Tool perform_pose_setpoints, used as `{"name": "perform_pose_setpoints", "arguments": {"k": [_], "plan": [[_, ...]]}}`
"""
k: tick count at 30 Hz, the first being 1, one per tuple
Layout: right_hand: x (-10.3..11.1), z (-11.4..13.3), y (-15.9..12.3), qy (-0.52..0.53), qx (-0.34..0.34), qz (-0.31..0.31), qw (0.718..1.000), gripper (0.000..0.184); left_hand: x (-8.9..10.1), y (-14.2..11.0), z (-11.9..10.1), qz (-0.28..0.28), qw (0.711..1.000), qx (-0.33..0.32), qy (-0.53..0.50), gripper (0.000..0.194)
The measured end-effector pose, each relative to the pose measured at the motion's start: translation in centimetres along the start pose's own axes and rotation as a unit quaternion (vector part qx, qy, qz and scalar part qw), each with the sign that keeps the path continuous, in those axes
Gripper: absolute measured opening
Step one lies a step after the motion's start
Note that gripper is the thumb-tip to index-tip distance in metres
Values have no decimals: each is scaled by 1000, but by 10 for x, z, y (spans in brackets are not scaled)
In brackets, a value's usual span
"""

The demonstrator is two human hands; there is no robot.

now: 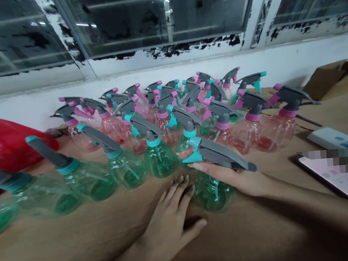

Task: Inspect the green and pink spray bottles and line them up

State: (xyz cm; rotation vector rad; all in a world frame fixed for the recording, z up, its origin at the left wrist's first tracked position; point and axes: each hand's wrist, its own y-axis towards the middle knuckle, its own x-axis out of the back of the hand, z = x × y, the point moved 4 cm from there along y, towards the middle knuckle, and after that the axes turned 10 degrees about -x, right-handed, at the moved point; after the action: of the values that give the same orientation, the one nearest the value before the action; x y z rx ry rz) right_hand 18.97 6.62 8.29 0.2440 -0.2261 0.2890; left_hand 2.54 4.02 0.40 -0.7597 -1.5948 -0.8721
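My right hand (238,177) is wrapped round the neck of a green see-through spray bottle (215,195) with a grey and turquoise trigger head. The fingers pass under the head, and the bottle stands upright or nearly so at the front of the group. Just left of its base, my left hand (173,219) lies palm down on the tabletop, fingers stretched out and thumb apart. Beyond its fingertips is another green spray bottle (160,159). A row of green bottles runs off to the left, among them one green bottle (127,170) with a turquoise collar.
Several pink spray bottles (276,132) crowd behind, mixed with green ones. A red plastic bag (12,139) lies at left. On the right are a phone (325,175), a white and blue box (337,137) and an open cardboard box (329,78). Windows (165,18) line the wall.
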Motion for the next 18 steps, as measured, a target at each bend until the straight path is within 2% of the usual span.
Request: {"name": "perform_pose_setpoints", "arguments": {"k": [7,13,18], "plan": [[0,-3,1,-34,-25,-1,999,31,0,0,0,-11,1000,-6,3,59],[-1,3,1,-51,-9,-4,999,29,0,-1,0,-19,1000,-8,7,61],[0,1,-2,-59,-40,-39,997,26,-1,-1,0,-14,1000,-3,-4,59]]}}
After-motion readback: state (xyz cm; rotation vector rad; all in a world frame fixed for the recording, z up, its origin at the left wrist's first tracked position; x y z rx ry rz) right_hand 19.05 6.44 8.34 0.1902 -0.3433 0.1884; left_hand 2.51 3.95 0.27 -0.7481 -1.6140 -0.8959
